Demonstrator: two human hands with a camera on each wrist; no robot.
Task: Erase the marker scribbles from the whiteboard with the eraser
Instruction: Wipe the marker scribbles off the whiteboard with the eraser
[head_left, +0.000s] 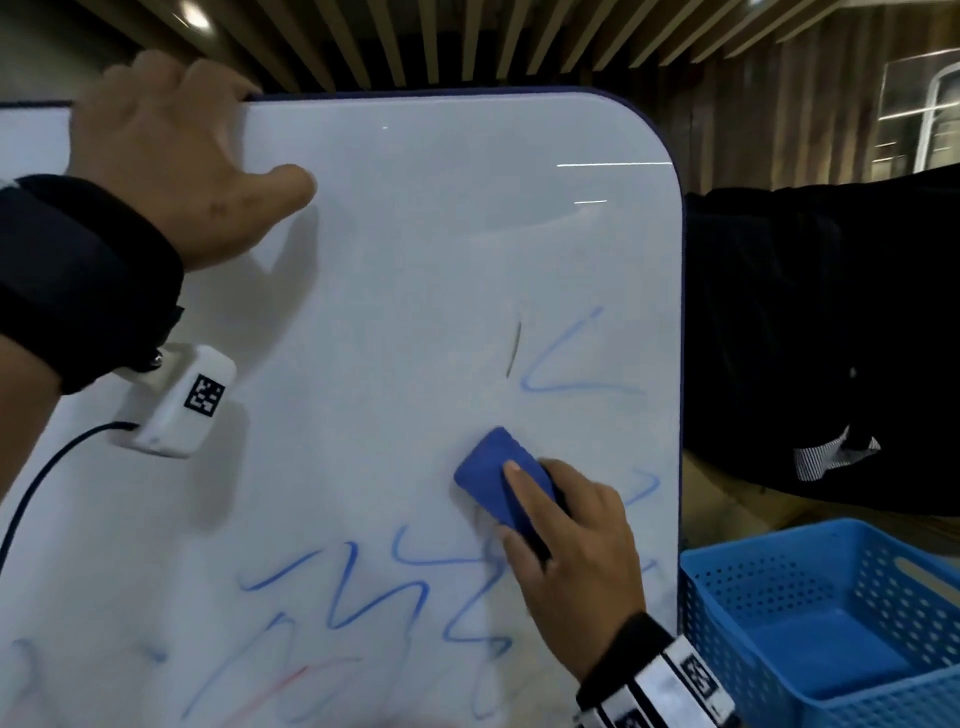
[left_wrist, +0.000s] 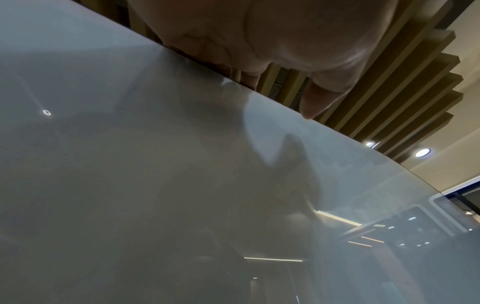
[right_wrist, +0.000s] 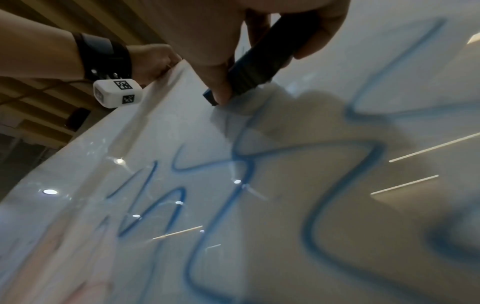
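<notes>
Head view: right hand (head_left: 571, 561) gripping eraser (head_left: 501, 478) flat on whiteboard (head_left: 415, 234), blue scribbles (head_left: 374, 587) just below and beside. Left hand (head_left: 171, 156) hooked over top edge, steadying. Likely trouble: smearing from light pressure, slipping past right edge toward basket (head_left: 831, 613). Ample room leftward, little rightward.

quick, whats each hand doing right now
Left hand: grips the whiteboard's top edge.
Right hand: holds the blue eraser against the board.
</notes>
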